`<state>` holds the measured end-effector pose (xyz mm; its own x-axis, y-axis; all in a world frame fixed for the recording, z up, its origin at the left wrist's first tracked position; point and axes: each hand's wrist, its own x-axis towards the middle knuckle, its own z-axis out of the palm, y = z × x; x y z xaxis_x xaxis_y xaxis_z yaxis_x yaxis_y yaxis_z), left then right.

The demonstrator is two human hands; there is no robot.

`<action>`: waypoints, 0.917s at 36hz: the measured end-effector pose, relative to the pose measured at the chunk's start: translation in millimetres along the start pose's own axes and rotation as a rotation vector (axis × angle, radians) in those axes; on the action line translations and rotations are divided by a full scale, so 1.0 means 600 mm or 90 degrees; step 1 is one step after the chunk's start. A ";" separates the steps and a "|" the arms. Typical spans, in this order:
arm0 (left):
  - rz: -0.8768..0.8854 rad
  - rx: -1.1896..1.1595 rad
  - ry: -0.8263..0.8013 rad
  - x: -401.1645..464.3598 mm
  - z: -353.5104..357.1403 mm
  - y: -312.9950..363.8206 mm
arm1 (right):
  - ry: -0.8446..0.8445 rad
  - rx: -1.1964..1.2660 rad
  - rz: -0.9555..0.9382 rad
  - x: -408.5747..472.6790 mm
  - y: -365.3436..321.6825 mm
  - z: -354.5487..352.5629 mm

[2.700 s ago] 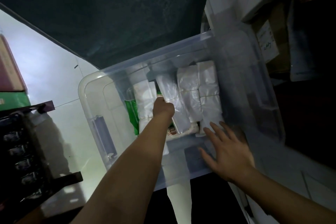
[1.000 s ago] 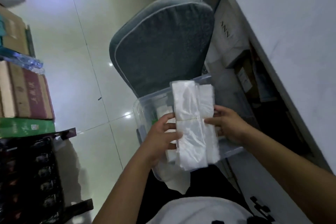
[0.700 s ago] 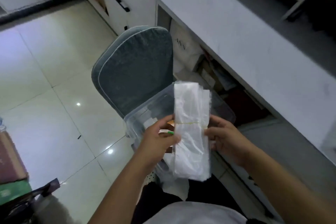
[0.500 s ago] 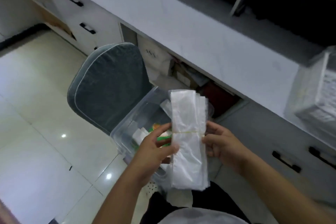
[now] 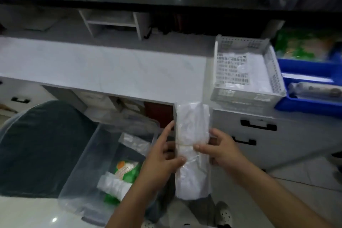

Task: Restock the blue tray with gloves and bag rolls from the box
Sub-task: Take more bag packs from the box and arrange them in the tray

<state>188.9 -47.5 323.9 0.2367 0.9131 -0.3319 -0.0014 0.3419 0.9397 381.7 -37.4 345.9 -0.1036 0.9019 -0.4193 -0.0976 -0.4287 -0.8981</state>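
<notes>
**Now holding one pack of bags, short of the tray**

Broadly, a pale counter runs across the view, with a dark chair below it at the left. A clear box stands on the floor beside the chair, holding more white packs and a green packet. On the counter at the right sits a white slotted basket, and just beside it the blue tray, only partly in view, with a roll lying in it.

Both hands hold a long pack of thin plastic bags upright over the box's right edge, well apart from the tray. A thin elastic band crosses its middle. It looks light, soft and floppy, and likely slippery, so the banded waist is probably the firmest place to hold.

The left hand pinches the pack's left edge with the thumb, forefinger stretched up along it. The right hand wraps the right edge, thumb in front near the band, fingers curled behind.
</notes>
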 end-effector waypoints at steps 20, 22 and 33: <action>0.390 0.840 -0.227 0.191 0.437 0.263 | 0.038 -0.858 -0.233 -0.039 -0.144 -0.488; 0.382 0.969 -0.238 0.216 0.462 0.275 | 0.039 -0.922 -0.262 -0.036 -0.160 -0.499; 0.432 1.070 -0.291 0.352 0.547 0.315 | 0.128 -1.027 -0.210 0.012 -0.264 -0.570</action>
<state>557.6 136.9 458.3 0.8153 0.5627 -0.1363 0.5743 -0.8159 0.0668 735.1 54.7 439.8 -0.1539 0.9841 -0.0890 0.9846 0.1452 -0.0968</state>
